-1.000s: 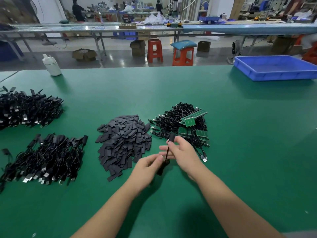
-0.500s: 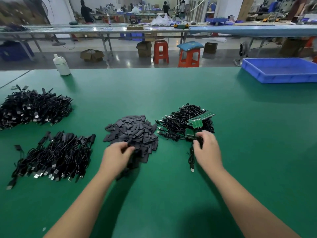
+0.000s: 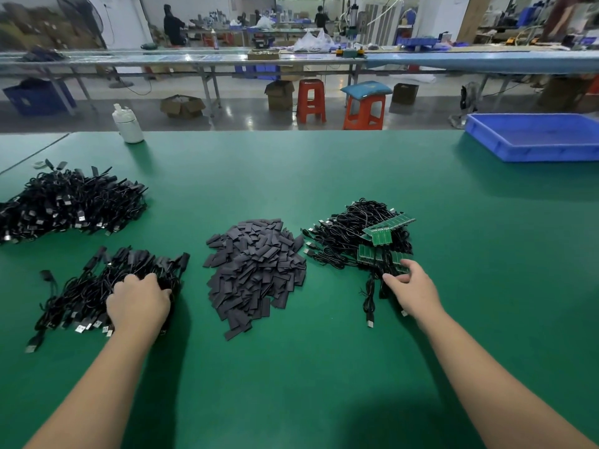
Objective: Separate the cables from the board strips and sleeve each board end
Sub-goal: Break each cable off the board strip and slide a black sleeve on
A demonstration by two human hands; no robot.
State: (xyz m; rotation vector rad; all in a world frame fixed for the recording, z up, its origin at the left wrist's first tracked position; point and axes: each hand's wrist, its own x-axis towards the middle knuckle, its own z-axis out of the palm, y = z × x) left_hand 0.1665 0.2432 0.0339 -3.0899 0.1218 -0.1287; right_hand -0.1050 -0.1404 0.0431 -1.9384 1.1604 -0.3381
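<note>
Green board strips point(image 3: 379, 251) lie on a tangle of black cables point(image 3: 350, 234) at centre-right of the green counter point(image 3: 324, 176), where the right hand point(image 3: 413, 291) reaches in, fingers pinching at the strips' near edge. A heap of dark sleeves point(image 3: 256, 267) sits just left. The left hand point(image 3: 139, 303) rests knuckles-up on a nearer cable pile point(image 3: 81, 293); whether its curled fingers grip anything cannot be told.

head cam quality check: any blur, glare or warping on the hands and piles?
Head view: hands and sleeve pile sharp; soft arm shadows on the mat; wide-angle bends the far benches; glare on the floor; background slightly soft.
</note>
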